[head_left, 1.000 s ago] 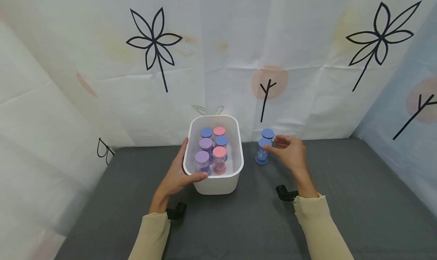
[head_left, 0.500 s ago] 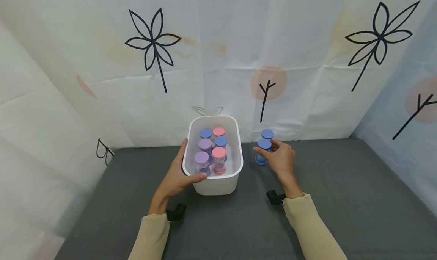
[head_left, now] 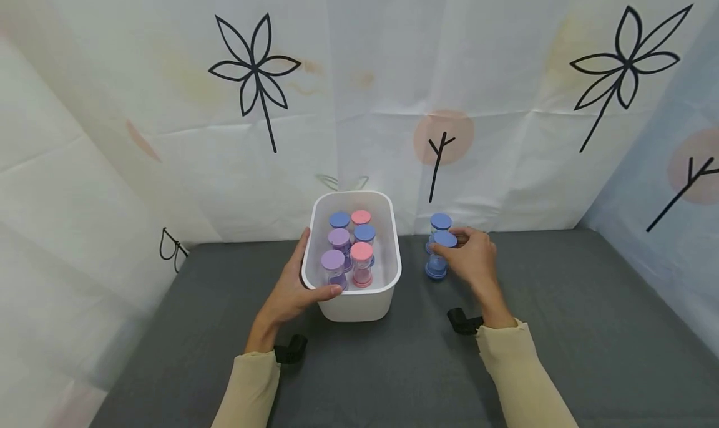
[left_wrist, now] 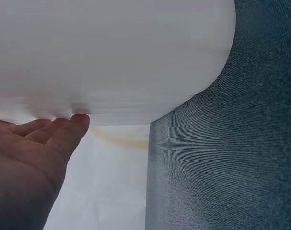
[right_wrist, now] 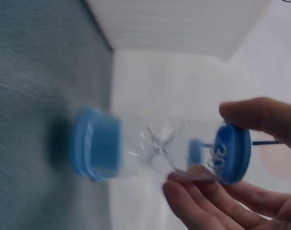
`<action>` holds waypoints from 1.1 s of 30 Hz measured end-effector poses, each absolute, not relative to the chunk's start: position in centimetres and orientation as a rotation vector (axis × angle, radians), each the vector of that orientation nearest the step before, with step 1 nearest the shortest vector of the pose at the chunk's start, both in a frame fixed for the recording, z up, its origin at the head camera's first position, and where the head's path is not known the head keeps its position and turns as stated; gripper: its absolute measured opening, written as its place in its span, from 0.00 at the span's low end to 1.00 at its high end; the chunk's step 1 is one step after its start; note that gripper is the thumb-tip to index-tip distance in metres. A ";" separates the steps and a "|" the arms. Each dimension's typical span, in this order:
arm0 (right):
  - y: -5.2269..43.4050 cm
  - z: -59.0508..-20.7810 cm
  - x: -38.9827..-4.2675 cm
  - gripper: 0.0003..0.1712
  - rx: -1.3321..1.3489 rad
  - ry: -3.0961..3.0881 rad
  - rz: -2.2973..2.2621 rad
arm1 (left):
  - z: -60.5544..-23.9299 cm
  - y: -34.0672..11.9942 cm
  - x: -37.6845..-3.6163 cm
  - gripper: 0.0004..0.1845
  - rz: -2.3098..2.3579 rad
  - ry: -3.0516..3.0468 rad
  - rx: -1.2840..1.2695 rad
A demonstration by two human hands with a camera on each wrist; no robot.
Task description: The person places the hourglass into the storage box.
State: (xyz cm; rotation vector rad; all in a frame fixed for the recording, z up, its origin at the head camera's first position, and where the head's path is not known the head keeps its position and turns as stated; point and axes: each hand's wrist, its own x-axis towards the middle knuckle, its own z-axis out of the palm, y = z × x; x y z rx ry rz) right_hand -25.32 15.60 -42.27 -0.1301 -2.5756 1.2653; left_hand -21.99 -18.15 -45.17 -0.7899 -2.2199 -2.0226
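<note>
I am pinching the top of a blue sand timer (head_left: 437, 256) with my right hand (head_left: 474, 259), thumb on one side of its upper cap and fingertips (right_wrist: 193, 189) curling in on the other, so the grip is narrow and closed on the timer. Its lower cap is sitting on the grey desk (head_left: 562, 328), toward the back edge and just right of the white tub (head_left: 354, 303). In the right wrist view the clear glass waist is showing between the two blue caps (the picture is blurred there, so I cannot tell whether the base is fully down or just off the cloth).

A second blue timer (head_left: 440, 222) is standing right behind the one I am holding, nearer the back edge, close enough that I cannot tell whether they are touching.

My left hand (head_left: 289, 291) is resting against the left wall of the tub, fingers fairly straight along its side and the thumb lying over the near rim; it is steadying the tub rather than gripping it.

Inside the tub six timers are standing upright in two rows: two purple ones (head_left: 335, 253), two pink ones (head_left: 361, 253) and two blue ones (head_left: 339, 219).
</note>
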 end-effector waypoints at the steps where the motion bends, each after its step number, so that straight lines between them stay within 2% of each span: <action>1: 15.7 -41.8 -25.1 0.33 -0.129 -2.596 1.271 | -45.2 -18.1 -22.0 0.65 -2.021 -2.220 -0.791; 19: 16.5 -35.1 -20.0 0.37 0.113 -2.439 1.650 | -45.3 -18.2 -22.1 0.63 -2.007 -2.213 -0.807; 33: 13.7 -34.7 -19.1 0.29 0.335 -2.128 1.997 | -45.4 -18.1 -22.1 0.64 -2.018 -2.215 -0.804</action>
